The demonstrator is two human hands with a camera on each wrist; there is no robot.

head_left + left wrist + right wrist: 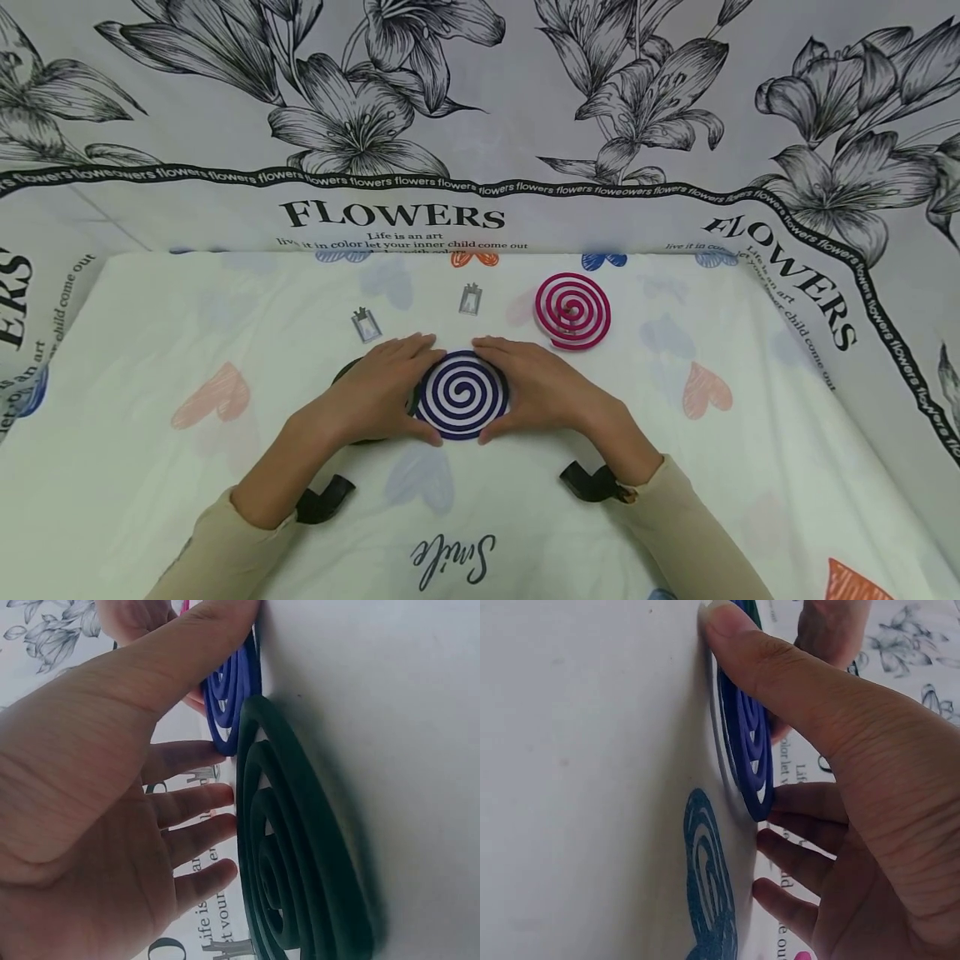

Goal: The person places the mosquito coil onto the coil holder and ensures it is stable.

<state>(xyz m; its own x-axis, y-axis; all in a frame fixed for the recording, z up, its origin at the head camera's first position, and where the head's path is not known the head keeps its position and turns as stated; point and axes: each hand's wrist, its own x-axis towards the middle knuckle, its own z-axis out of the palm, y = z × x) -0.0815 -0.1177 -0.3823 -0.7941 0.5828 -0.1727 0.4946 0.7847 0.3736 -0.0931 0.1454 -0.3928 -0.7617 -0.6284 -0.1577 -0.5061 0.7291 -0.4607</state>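
Note:
A dark blue spiral mosquito coil is between my two hands at the middle of the cloth. My left hand holds its left rim, with the thumb at the near edge and the index finger at the far edge. On the opposite rim, my right hand grips it the same way. Under my left palm is a dark green mosquito coil, mostly hidden in the head view. The blue coil's edge meets or slightly overlaps the green one. Whether the blue coil is lifted off the cloth, I cannot tell.
Beyond my right hand lies a pink-red mosquito coil. Two small metal coil stands, one at left and another nearer the middle, lie past my hands. White cloth printed with hearts covers the table, and a flower-printed sheet stands behind.

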